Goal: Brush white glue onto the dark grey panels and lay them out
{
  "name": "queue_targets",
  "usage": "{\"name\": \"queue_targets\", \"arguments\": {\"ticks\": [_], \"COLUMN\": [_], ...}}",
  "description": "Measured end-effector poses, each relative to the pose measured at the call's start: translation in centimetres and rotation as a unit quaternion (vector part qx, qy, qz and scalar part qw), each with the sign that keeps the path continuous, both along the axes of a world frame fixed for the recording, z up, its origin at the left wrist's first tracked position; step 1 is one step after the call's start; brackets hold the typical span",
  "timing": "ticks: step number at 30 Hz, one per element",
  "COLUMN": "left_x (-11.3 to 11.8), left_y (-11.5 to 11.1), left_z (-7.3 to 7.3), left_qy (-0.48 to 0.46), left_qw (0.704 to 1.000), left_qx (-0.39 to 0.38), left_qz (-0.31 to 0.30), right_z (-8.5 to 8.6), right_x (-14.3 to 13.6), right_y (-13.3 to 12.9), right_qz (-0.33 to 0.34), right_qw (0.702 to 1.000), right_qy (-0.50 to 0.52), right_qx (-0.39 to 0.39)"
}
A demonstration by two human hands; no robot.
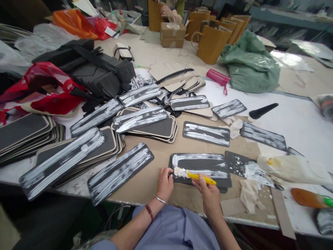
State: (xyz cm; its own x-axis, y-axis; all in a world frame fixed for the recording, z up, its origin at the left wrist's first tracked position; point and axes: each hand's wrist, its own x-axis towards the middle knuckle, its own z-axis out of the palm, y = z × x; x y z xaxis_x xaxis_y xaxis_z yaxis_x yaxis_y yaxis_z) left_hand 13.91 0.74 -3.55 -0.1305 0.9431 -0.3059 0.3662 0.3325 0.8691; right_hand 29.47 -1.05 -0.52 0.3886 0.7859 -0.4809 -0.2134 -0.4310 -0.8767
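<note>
My right hand [208,193] grips a yellow-handled brush [201,178] whose bristles are caked in white paste. The bristles touch the left part of a dark rectangular panel [199,161] streaked with white. At that panel's left edge, the fingers of my left hand [165,182] are closed on its corner. Another dark panel peeks out beneath it. To its right lies a dark piece [236,163] with a thick smear of white paste. A separate white-streaked panel [121,173] rests to the left of my left hand, and one more [206,133] sits just beyond the one under the brush.
Stacks of dark panels with pale edges [148,128] stand left, with white-streaked panels across them. A bottle of amber liquid [307,198] lies at right. Farther back are a green plastic bag [252,66], mustard-coloured bags [212,43], a cardboard box [172,34] and another person's hands [169,14].
</note>
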Motion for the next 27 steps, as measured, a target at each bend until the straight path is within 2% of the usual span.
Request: {"name": "queue_targets", "arguments": {"ticks": [8, 17, 21, 27], "left_x": [-0.6, -0.7, -0.7, -1.1], "left_y": [2.6, 2.8, 2.7, 2.4], "left_z": [-0.7, -0.1, 0.1, 0.4], "left_qy": [-0.006, 0.044, 0.048, 0.026], "left_qw": [0.996, 0.995, 0.996, 0.996], "left_qx": [-0.091, -0.076, -0.062, -0.066], "left_qz": [-0.011, -0.039, -0.043, -0.054], "right_z": [0.9, 1.4, 1.3, 1.4], "right_x": [-0.6, -1.1, 1.4, 7.5], "right_y": [-0.7, -1.6, -2.2, -2.8], "right_qz": [0.003, -0.022, -0.062, -0.226], "right_qw": [0.999, 0.999, 0.997, 0.971], "right_qy": [-0.03, -0.032, -0.044, -0.065], "right_qx": [0.033, 0.022, 0.006, 0.029]}}
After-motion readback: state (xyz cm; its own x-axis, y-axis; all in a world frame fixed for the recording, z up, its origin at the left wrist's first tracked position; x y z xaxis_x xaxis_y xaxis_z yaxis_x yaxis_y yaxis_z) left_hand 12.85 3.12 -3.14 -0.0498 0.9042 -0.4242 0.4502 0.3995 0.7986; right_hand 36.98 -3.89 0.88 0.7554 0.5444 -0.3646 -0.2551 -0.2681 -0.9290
